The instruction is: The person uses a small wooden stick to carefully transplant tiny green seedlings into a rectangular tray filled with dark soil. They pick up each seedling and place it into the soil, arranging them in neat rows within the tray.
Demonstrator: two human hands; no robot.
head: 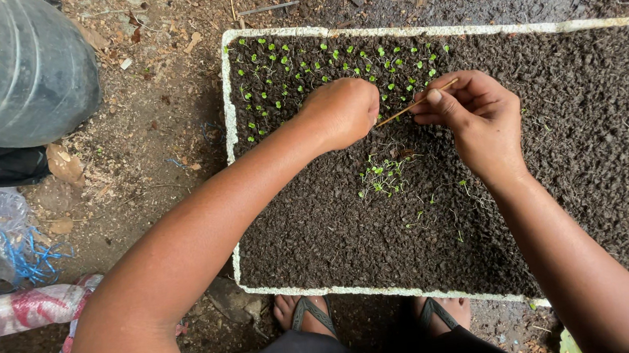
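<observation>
Hands [409, 112] over seedling tray [439, 32] — right pinching thin stick [410, 107].

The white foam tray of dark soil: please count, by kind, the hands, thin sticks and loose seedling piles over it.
Bare hands: 2, left hand and right hand
Thin tan wooden stick: 1, in the right hand
Loose pile of green seedlings: 1
Total: 4, over the white foam tray

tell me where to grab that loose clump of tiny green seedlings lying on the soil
Take the loose clump of tiny green seedlings low down, by the pale thin stems rather than the leaves, pinching gently from above on the near side. It lies flat and tangled on the dark soil of the white foam tray, just below the right hand holding the thin wooden stick, so that side is open.
</observation>
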